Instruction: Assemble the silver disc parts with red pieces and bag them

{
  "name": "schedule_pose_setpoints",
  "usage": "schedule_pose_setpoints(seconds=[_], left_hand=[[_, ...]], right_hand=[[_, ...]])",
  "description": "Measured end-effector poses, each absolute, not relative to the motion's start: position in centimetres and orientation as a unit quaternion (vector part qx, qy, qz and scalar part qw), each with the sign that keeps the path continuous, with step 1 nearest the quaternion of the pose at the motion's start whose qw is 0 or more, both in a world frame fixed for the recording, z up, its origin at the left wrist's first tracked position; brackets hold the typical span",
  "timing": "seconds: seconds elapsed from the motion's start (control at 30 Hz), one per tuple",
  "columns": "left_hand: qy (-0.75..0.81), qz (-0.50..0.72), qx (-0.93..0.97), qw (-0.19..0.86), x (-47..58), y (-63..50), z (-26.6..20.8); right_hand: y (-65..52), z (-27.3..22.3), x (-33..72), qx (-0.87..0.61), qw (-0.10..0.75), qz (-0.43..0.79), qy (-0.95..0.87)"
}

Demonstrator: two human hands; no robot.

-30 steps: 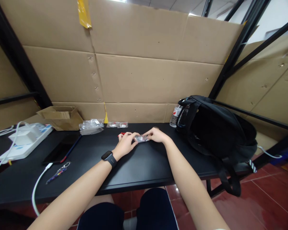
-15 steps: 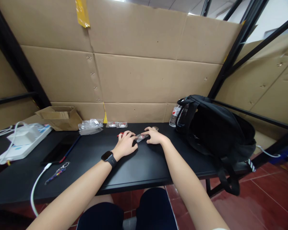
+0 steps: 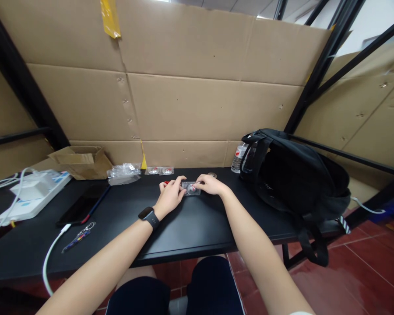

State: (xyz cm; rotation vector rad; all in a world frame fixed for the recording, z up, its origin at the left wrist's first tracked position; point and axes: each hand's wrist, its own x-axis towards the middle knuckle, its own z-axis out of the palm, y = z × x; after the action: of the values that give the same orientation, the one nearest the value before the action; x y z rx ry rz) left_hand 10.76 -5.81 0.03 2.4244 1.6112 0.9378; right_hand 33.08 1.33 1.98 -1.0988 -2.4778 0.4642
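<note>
A small clear plastic packet (image 3: 191, 189) with a round piece and a red mark inside lies on the black tabletop between my hands. My left hand (image 3: 170, 194), with a dark watch on its wrist, has its fingers and thumb closed at the packet's left edge. At the other end, the fingertips of my right hand (image 3: 211, 184) pinch the packet's right side. A small red item (image 3: 167, 182) peeks out behind my left fingers, mostly hidden. Just behind my right hand lies a small round disc (image 3: 212, 175).
Similar packets (image 3: 160, 170) and a pile of clear plastic bags (image 3: 124, 173) lie along the back, beside a brown paper bag (image 3: 82, 164). To the left are a phone (image 3: 82, 205), keychain (image 3: 79, 238) and power strip (image 3: 36, 199); to the right, a water bottle (image 3: 238, 159) and black backpack (image 3: 298, 175).
The packet has turned from a slant to lie straighter and flatter, showing its round piece more clearly. My right fingers have drawn in from being spread to a pinch on it.
</note>
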Motion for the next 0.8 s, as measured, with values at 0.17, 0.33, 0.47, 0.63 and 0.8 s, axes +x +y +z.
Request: schedule_pose_setpoints(seconds=[0.17,0.33,0.47,0.63,0.8], left_hand=[[0.523,0.286,0.802,0.025,10.6,-5.7,-0.2],[0.507,0.263,0.82,-0.038,10.3,-5.6,-0.7],[0.478,0.24,0.844,-0.033,10.3,-5.3,-1.2],[0.476,0.222,0.851,-0.008,10.3,-5.2,-1.3],[0.466,0.221,0.857,0.0,10.5,-5.7,-0.4]], right_hand=[[1.7,1.3,33.2,-0.469,0.199,0.161,-0.845],[2.0,0.5,33.2,-0.517,0.186,0.169,-0.818],[1.6,0.8,32.9,-0.533,0.203,0.115,-0.813],[0.9,1.7,32.7,-0.422,0.226,0.097,-0.873],[0.9,1.7,32.5,-0.427,0.175,0.118,-0.879]])
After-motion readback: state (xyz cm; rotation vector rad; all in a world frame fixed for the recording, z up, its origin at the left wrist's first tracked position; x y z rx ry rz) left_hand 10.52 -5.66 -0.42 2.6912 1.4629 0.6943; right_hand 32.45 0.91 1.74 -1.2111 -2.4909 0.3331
